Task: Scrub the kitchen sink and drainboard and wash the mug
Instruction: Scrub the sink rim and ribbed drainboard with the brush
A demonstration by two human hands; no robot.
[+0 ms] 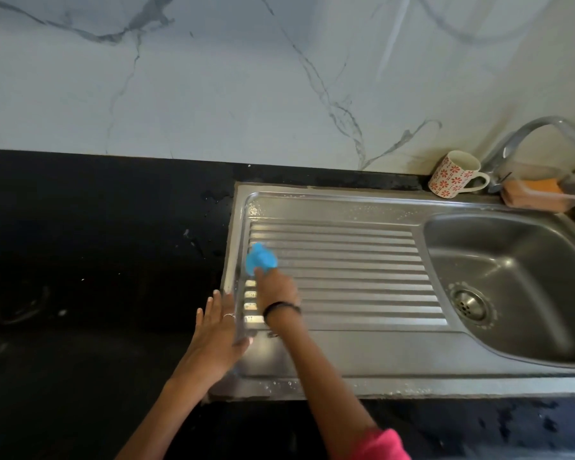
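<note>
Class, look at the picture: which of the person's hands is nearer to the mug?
Right. The right hand holds a blue scrubber on the drainboard's left end, far left of the mug. The left hand lies farther left, at the drainboard's edge.

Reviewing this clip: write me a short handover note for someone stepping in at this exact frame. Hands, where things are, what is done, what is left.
Right hand: grips the blue scrubber, pressing it on the ribbed drainboard near its left end.
Left hand: flat, fingers straight, resting on the sink unit's left rim beside the black counter.
Floral mug: tilted on the back ledge next to the tap, untouched.
Basin: holds nothing, drain open.
Done: drainboard scrub under way; droplets or suds along the rims.
Left: finish drainboard, scrub basin, wash mug.
</note>
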